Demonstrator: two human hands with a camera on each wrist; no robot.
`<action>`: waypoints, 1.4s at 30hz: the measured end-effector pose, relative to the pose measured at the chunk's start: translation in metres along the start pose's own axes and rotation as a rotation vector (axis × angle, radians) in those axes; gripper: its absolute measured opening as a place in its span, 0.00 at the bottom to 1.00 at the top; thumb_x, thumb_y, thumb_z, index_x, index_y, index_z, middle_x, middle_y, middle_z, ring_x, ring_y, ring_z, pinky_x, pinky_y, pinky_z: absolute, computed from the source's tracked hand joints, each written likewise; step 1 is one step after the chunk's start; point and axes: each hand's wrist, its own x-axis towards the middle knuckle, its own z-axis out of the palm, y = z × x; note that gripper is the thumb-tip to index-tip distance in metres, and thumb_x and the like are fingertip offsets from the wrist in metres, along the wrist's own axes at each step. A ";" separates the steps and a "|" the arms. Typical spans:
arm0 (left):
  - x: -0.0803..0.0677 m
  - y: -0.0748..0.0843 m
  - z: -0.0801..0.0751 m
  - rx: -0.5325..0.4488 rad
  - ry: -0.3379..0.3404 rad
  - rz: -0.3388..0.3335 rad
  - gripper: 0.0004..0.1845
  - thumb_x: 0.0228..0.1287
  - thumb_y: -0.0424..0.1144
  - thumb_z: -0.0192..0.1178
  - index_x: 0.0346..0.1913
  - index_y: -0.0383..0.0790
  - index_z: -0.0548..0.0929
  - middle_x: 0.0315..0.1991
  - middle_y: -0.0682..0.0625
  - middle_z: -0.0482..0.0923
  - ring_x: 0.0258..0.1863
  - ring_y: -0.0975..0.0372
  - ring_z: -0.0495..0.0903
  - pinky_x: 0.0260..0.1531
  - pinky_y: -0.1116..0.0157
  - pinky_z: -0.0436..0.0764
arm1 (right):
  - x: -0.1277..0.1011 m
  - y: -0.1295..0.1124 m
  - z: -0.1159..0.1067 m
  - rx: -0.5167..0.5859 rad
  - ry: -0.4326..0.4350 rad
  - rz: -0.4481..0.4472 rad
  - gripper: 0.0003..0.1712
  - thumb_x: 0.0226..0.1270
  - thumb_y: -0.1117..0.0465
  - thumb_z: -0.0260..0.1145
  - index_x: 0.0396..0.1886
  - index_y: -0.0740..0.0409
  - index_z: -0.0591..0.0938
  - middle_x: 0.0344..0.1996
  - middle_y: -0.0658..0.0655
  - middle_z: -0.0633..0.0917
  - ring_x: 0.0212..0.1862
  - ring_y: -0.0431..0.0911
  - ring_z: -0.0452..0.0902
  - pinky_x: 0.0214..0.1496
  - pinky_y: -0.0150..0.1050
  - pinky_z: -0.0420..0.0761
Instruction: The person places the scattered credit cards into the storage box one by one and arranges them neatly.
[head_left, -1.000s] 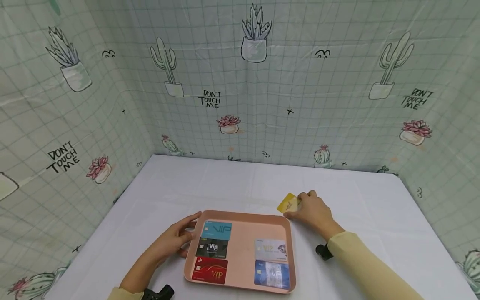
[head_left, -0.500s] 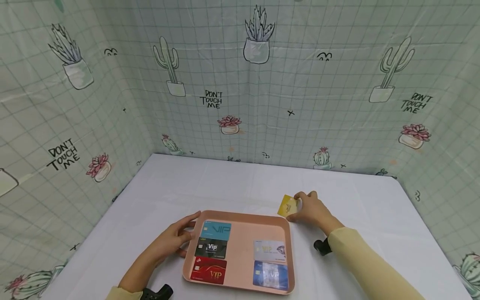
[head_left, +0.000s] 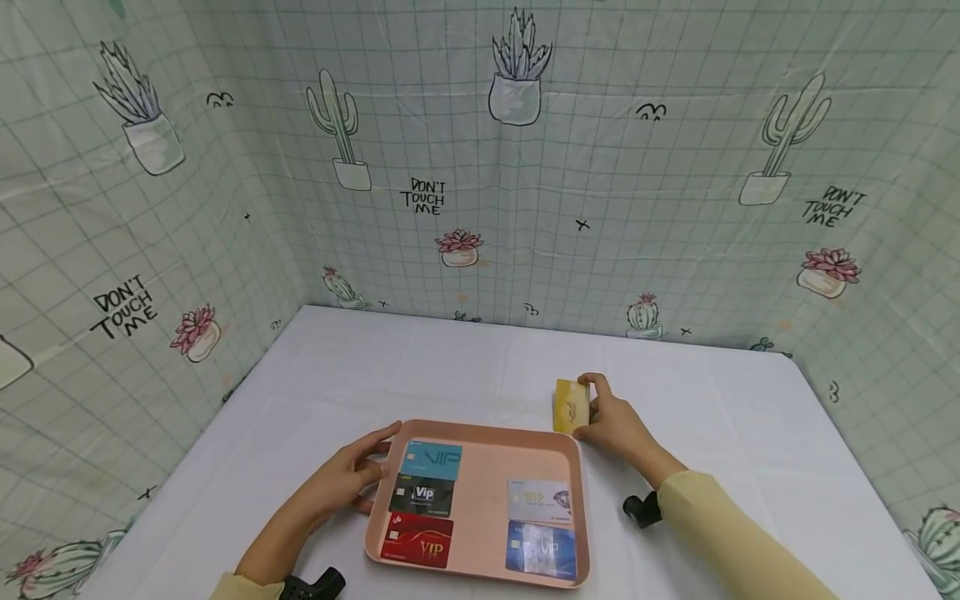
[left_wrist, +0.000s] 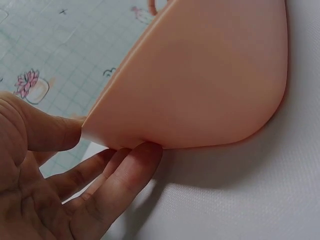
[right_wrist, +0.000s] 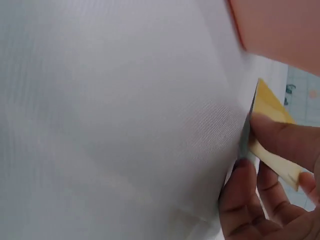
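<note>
My right hand (head_left: 611, 421) pinches a yellow card (head_left: 571, 406) and holds it nearly upright just beyond the far right corner of a pink tray (head_left: 487, 435). In the right wrist view the yellow card (right_wrist: 270, 115) is clamped between thumb and fingers (right_wrist: 250, 195) above the white cloth. My left hand (head_left: 348, 479) holds the tray's left rim, thumb on its edge; in the left wrist view the fingers (left_wrist: 125, 175) lie under the tray's corner (left_wrist: 200, 80). Inside lie a teal card (head_left: 432, 460), a black card (head_left: 423, 497), a red card (head_left: 420, 542), a silver card (head_left: 540, 501) and a blue card (head_left: 543, 550).
A white cloth (head_left: 420, 375) covers the table, with bare room behind and beside the tray. Cactus-print curtain walls (head_left: 525, 183) close in the back and both sides. A small black object (head_left: 641, 508) sits under my right forearm.
My right hand has lifted slightly and turned the yellow card from slanted to nearly upright, moving it a little left. The left hand and tray stayed put.
</note>
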 end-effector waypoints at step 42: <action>-0.002 0.000 0.001 -0.001 -0.038 0.029 0.35 0.71 0.30 0.57 0.80 0.45 0.65 0.71 0.32 0.68 0.53 0.51 0.79 0.26 0.56 0.88 | -0.040 -0.028 0.000 0.365 0.086 -0.028 0.07 0.70 0.61 0.70 0.44 0.57 0.91 0.43 0.55 0.91 0.43 0.45 0.85 0.48 0.40 0.87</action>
